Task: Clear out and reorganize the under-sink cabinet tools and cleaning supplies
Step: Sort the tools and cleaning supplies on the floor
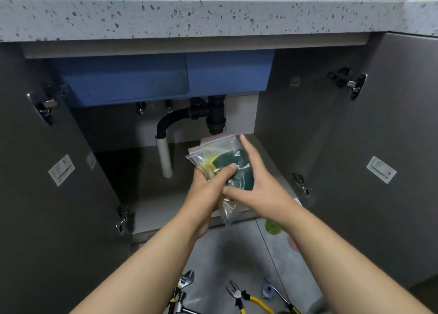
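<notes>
So the zip bags with the green and yellow scrub sponges are up in the middle of the frame, right in front of the open cabinet and just below the black drain pipe. The left hand has them clamped from below, thumb curled across the front, probably because slippery plastic fans out if you hold it loosely. The right hand lies flat against the right side, fingers straight and not gripping, which looks to me like squaring the stack up. The pliers, wrench and screwdriver sit on the floor at the bottom of the frame, and a green bottle peeks out behind the right forearm. My guess is they were pulled out for sorting.
</notes>
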`<state>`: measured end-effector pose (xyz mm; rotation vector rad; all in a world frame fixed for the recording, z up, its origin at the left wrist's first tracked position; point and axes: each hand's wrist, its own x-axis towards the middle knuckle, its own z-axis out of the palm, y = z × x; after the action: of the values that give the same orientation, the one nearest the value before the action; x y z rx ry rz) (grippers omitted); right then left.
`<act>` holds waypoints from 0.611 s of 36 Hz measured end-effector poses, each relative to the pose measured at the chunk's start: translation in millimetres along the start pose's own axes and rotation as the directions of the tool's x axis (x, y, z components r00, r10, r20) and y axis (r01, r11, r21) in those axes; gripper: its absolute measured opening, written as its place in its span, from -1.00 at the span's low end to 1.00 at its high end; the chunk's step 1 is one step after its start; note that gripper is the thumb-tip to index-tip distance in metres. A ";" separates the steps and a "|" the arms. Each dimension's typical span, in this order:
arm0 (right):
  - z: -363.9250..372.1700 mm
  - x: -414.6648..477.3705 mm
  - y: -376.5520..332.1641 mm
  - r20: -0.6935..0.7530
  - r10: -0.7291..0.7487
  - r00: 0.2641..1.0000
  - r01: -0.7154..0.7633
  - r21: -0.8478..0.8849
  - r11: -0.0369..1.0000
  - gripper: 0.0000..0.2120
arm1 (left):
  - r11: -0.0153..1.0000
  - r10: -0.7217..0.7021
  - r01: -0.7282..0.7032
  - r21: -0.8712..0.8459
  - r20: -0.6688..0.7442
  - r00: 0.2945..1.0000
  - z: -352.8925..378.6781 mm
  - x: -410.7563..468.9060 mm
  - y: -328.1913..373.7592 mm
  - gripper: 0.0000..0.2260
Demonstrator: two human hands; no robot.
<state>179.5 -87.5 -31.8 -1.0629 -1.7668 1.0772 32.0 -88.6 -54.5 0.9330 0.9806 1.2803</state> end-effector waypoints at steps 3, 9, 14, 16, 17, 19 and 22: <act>-21.2 7.0 -0.1 -0.037 0.151 0.988 -0.145 0.122 0.982 0.02 | 0.998 -0.044 0.046 -0.052 0.028 0.999 -0.8 6.1 0.8 -0.52; -51.2 11.2 5.9 0.152 0.385 0.911 -0.410 0.203 0.889 -0.27 | 0.976 -0.102 0.131 -0.173 0.170 0.980 14.0 13.3 -4.6 -0.57; -77.9 -0.9 29.1 0.140 0.422 0.896 -0.445 0.319 0.837 -0.62 | 0.975 -0.171 0.200 -0.101 0.239 0.956 40.6 21.1 -20.6 -0.57; -88.5 -9.1 45.2 0.122 0.432 0.894 -0.445 0.364 0.818 -0.73 | 0.972 -0.221 0.234 -0.022 0.254 0.942 51.2 25.0 -33.7 -0.55; -92.8 -13.3 54.7 0.111 0.437 0.892 -0.445 0.378 0.812 -0.81 | 0.968 -0.245 0.252 0.006 0.256 0.935 55.1 27.0 -42.6 -0.55; -100.9 -22.7 78.3 0.101 0.471 0.876 -0.469 0.403 0.786 -0.87 | 0.952 -0.306 0.303 0.051 0.236 0.922 60.6 31.1 -64.2 -0.57; -103.9 -38.1 122.9 0.094 0.568 0.818 -0.545 0.446 0.710 -0.60 | 0.908 -0.416 0.399 0.131 0.154 0.896 66.7 42.6 -98.1 -0.60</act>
<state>317.2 -60.4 -119.3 -1.3341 -1.0587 1.7177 127.9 -53.8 -128.4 0.8431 1.0364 0.7867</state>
